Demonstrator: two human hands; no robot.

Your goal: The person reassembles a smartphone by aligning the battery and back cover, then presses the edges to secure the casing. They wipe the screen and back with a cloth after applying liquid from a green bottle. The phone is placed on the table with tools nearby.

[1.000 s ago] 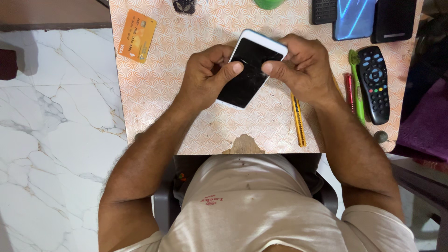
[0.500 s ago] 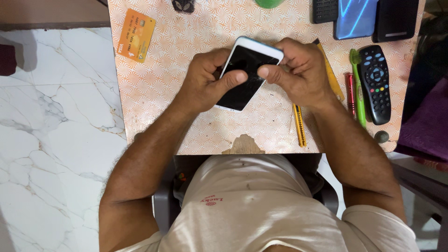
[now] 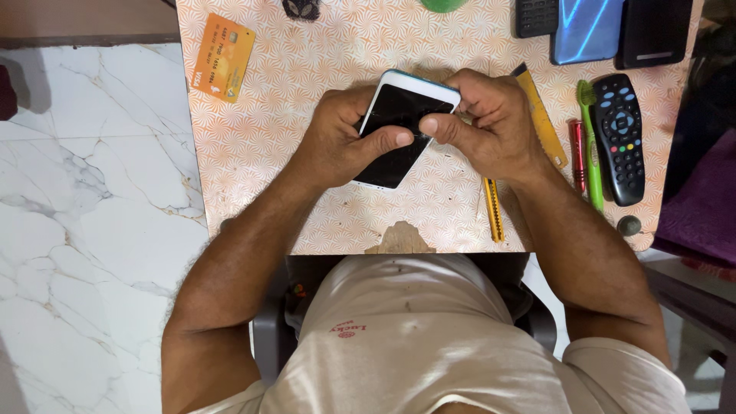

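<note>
1. My left thumb [image 3: 392, 139] lies flat across the dark glass of the smartphone [image 3: 399, 126], pressing down near its middle, while the rest of my left hand [image 3: 337, 138] wraps under and around the phone's left edge. That hand is closed on the phone, not loose.

2. My right hand [image 3: 491, 123] is curled tight at the phone's right edge. Its thumb tip meets my left thumb over the screen, and between the pinched fingers I seem to hold something thin and dark against the glass; it is too small for me to say what.

3. The phone sits between both hands, so neither is nearer: both touch it. Its long axis runs on a slant, top end up and to the right, away from me, bottom end down and to the left, towards my body. It is lifted or tilted slightly above the patterned table [image 3: 307, 207]; I cannot tell whether its lower corner rests there.

4. Just beyond my right hand, a yellow ruler [image 3: 541, 115] pokes out, and a yellow utility knife [image 3: 493, 208] lies under my wrist.

5. Farther right lie a red pen [image 3: 578, 153], a green toothbrush [image 3: 590, 146] and a black remote control [image 3: 620, 138]. An orange card [image 3: 222, 57] lies well apart to the upper left.
</note>
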